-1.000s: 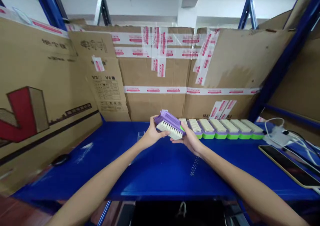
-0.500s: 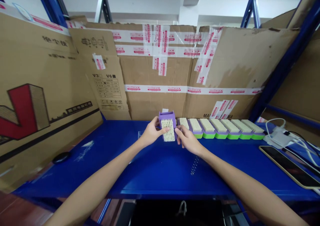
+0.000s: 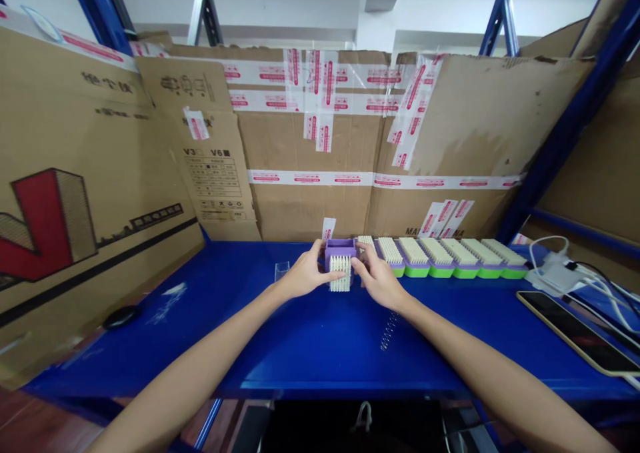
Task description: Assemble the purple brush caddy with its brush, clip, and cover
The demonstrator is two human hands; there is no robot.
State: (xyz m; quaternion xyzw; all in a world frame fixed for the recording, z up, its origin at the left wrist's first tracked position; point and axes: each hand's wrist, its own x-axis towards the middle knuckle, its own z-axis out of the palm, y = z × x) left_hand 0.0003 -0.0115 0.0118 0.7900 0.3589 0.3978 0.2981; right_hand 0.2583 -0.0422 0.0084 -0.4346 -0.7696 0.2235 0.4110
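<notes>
Both hands hold a small purple box [image 3: 341, 251] with rows of cream bristle-like pieces on its near face. Its top shows an open hollow. My left hand [image 3: 306, 273] grips the left side, thumb across the cream rows. On the other side, my right hand [image 3: 379, 278] has its thumb and fingers closed on the right edge. To the right stands a row of several similar blocks [image 3: 440, 256], with cream tops, purple bands and green bases. A coil spring [image 3: 389, 331] lies on the blue table below my right hand.
The blue table [image 3: 320, 353] is backed by taped cardboard [image 3: 310, 206]. A clear plastic piece [image 3: 281, 269] sits beside my left hand. At right lie a phone [image 3: 575, 326] and a white charger with cables [image 3: 555, 273]. A dark round object [image 3: 121, 317] rests at far left.
The purple box has come down slightly and to the right, and now tilts so that more of its open top shows. Both hands have moved with it, still holding.
</notes>
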